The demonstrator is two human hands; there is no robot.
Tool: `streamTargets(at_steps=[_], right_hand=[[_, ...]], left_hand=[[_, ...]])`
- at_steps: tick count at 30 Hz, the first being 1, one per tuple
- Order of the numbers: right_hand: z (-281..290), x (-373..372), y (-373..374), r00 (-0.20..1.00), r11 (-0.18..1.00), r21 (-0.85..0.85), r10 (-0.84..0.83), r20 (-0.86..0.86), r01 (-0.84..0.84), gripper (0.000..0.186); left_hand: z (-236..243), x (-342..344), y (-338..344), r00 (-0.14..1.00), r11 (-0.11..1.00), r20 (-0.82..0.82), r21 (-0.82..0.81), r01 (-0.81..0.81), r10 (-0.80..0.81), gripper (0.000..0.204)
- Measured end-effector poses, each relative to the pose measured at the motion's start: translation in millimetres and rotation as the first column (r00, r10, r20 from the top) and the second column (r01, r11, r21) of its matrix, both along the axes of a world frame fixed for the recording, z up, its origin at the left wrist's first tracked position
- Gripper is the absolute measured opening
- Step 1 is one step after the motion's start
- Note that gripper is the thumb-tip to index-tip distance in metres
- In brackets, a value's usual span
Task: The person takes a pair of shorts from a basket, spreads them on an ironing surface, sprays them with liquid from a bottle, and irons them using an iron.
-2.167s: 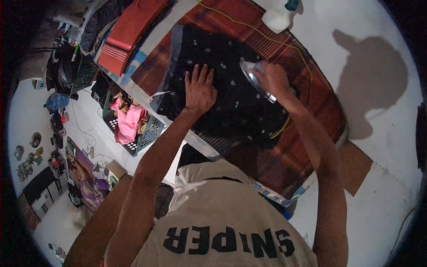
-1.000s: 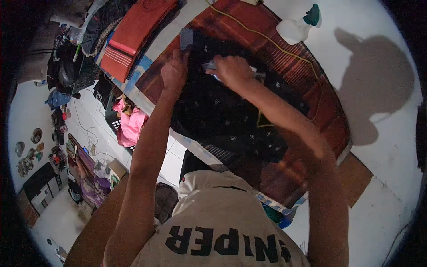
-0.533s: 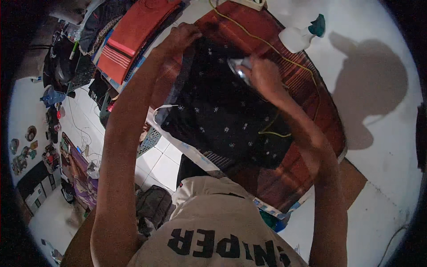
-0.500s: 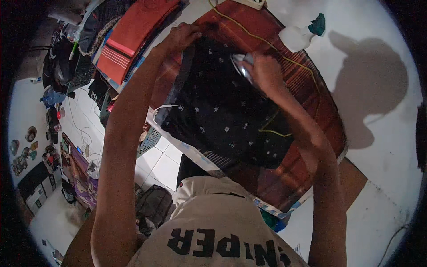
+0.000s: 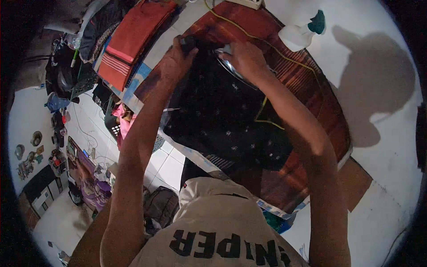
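Observation:
A dark garment [image 5: 209,107] with small white star-like prints lies spread over the ironing board, a white drawstring trailing from its left edge. My right hand [image 5: 249,62] is closed round a clothes iron [image 5: 233,71], whose shiny soleplate edge rests at the garment's far part. Just left of the iron, my left hand [image 5: 178,60] pinches a dark fold of the garment at its far left corner. The iron's yellow cord [image 5: 267,113] crosses the garment under my right forearm.
A red-brown patterned cloth [image 5: 284,191] covers the board. A white spray bottle [image 5: 296,38] with a green head stands at the far right. Folded red cloths [image 5: 126,49] are stacked at the far left. Below them, a basket [image 5: 111,122] holds clothes.
My left hand has drawn back a little towards me and now grips a dark fold of the garment. The iron has shifted slightly left and away.

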State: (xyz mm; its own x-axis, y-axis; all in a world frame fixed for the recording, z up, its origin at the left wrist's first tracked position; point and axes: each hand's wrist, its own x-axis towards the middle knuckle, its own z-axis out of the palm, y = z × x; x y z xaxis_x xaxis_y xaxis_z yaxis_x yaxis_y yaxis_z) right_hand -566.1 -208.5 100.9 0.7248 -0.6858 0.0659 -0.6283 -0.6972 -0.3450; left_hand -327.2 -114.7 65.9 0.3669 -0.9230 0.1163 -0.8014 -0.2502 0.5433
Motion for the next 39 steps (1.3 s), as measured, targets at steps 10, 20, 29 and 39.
streamTargets(at_steps=[10,20,29,39], right_hand=[[4,-2,6,0.997,0.997,-0.031,-0.071,-0.034,0.07,0.052],[6,-18,3,0.997,0.996,-0.028,-0.08,-0.014,0.08,0.054],[15,-30,24,0.99,0.996,0.003,-0.083,-0.114,0.084,0.047],[17,-44,24,0.972,0.98,0.021,-0.191,-0.14,0.196,0.05]], left_hand=[[-36,57,-33,0.91,0.934,0.27,-0.086,0.348,-0.314,0.064],[-27,23,-20,0.994,0.994,-0.02,-0.045,0.103,-0.104,0.063],[-30,19,-18,0.988,0.986,-0.118,-0.147,0.078,-0.095,0.06],[-7,61,-26,0.925,0.943,-0.203,0.017,0.333,-0.322,0.042]])
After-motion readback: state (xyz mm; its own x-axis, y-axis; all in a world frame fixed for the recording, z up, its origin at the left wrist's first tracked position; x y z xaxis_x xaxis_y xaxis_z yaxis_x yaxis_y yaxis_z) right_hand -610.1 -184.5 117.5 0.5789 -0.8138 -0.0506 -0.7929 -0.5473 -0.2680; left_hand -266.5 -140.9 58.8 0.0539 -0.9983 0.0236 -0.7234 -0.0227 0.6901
